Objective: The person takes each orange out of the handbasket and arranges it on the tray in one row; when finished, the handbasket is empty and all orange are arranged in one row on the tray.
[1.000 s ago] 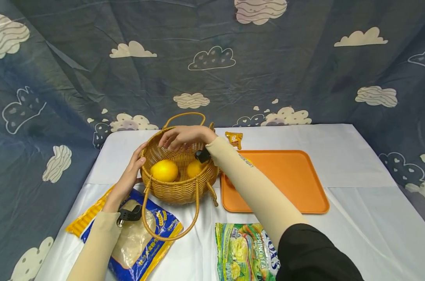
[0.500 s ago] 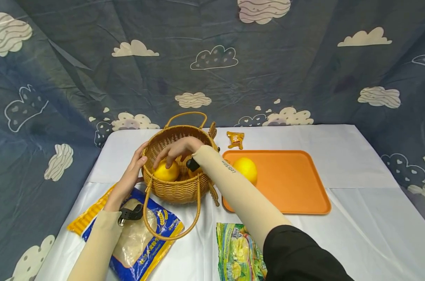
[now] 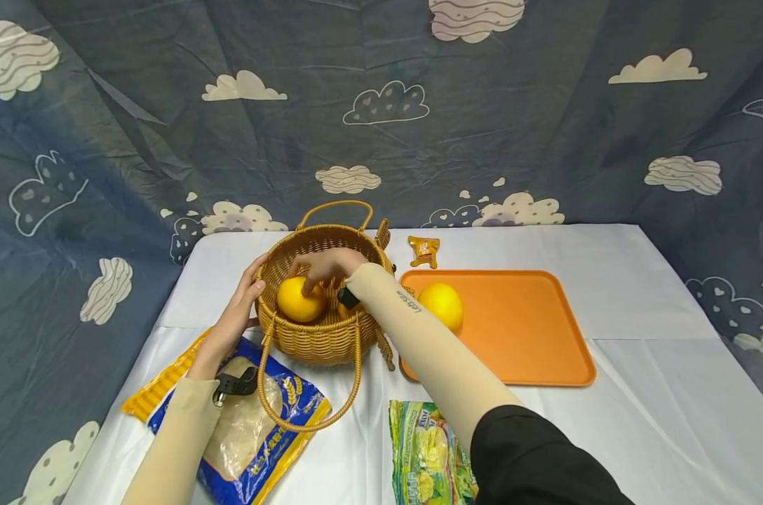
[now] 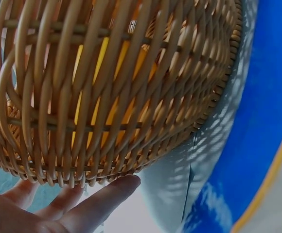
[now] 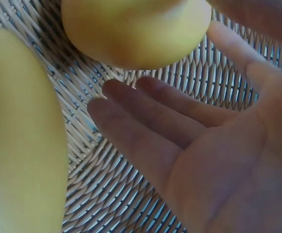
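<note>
Centrally placed on the white bench (image 3: 609, 280): a wicker basket (image 3: 321, 337) with two yellow fruits inside. Right hand (image 3: 323, 266) reaching down into it from the right of the frame, fingertips touching the top of the larger yellow fruit (image 3: 299, 299); from the right wrist view, fingers (image 5: 150, 121) fairly straight and spread, palm facing the weave, not yet wrapped round the fruit (image 5: 131, 29), so relaxed rather than gripping. Second, smaller fruit (image 3: 341, 309) tucked just right of the first, mostly hidden behind the forearm. Left hand (image 3: 238, 312) flat against the basket's outer left wall, fingers (image 4: 99, 201) straight and pressing the weave (image 4: 107, 97), steadying only. Larger fruit directly beneath the right fingertips, round with no long axis to speak of; right hand clearly the nearer. Elsewhere: orange tray (image 3: 533, 337) right of the basket, carrying a third yellow fruit (image 3: 441, 305); blue bag (image 3: 255, 428) lower left; green packet (image 3: 426, 456) along the bottom edge; small orange sachet (image 3: 423, 250) behind the tray.
</note>
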`<action>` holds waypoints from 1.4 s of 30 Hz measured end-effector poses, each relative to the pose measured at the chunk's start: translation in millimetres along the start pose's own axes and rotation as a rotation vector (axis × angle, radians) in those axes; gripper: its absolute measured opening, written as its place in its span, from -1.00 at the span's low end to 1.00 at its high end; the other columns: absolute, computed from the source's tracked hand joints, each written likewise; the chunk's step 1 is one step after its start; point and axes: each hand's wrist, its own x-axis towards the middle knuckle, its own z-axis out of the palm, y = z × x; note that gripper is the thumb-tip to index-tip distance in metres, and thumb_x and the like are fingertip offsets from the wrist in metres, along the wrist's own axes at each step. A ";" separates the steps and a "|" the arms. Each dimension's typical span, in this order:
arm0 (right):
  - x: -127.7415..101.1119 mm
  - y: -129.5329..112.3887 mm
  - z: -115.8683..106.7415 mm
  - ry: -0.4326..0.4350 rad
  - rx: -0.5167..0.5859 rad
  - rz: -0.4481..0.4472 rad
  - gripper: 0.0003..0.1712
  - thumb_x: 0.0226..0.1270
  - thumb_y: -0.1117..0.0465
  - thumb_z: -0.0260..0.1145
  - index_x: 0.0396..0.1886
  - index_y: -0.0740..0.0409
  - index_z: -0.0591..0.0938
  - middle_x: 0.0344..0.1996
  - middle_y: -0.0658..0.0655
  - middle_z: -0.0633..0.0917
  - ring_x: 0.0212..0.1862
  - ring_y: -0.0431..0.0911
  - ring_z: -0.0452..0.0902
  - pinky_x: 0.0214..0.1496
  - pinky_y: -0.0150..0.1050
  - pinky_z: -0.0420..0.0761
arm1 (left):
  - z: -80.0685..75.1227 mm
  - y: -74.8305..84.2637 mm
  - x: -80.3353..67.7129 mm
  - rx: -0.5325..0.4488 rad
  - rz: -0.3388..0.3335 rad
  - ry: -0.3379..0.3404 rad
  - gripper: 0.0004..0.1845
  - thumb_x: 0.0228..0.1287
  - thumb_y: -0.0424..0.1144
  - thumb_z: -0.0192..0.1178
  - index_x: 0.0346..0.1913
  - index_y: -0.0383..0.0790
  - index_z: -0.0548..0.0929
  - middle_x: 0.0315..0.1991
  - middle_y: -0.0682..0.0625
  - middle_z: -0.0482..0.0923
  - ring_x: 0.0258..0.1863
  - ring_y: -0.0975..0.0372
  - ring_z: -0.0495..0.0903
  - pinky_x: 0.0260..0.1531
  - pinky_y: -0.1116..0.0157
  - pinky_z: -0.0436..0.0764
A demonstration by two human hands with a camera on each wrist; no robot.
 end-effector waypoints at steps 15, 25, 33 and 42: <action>3.8 -2.7 4.7 -0.055 -0.008 0.014 -0.47 0.42 0.29 0.17 0.31 -0.10 0.30 0.30 0.18 0.19 -0.22 -0.04 0.40 -0.07 -0.15 0.52 | 1.6 0.4 -1.8 -0.021 0.004 -0.008 -0.38 0.50 0.01 -0.25 0.53 0.20 -0.15 0.51 -0.08 -0.35 0.35 -0.24 0.00 -0.01 -0.41 0.22; -0.5 0.8 -1.5 -0.055 -0.043 0.021 -0.42 0.45 0.26 0.11 0.41 -0.13 0.30 0.41 0.09 0.13 0.04 0.01 0.35 -0.09 -0.16 0.49 | 1.3 0.4 0.4 -0.011 0.011 -0.005 -0.39 0.51 0.01 -0.26 0.53 0.19 -0.14 0.51 -0.10 -0.30 0.34 -0.29 0.01 0.01 -0.41 0.20; -28.6 8.5 -28.6 -0.062 0.181 -0.101 -0.48 0.47 0.20 0.10 0.38 -0.02 0.27 0.32 0.11 0.18 0.04 0.04 0.39 -0.03 -0.02 0.54 | 1.1 0.3 0.2 0.000 0.001 0.006 -0.41 0.51 -0.05 -0.28 0.52 0.21 -0.13 0.51 -0.08 -0.30 0.36 -0.25 -0.01 -0.01 -0.43 0.20; -77.3 24.1 -55.3 0.029 0.193 -0.357 -0.39 0.43 0.16 0.14 0.43 -0.07 0.23 0.25 0.11 0.28 -0.50 -0.01 0.37 -0.39 -0.19 0.50 | 1.2 0.1 -0.8 0.005 0.012 0.005 -0.40 0.51 -0.05 -0.27 0.53 0.20 -0.14 0.51 -0.09 -0.29 0.38 -0.23 -0.05 -0.01 -0.44 0.17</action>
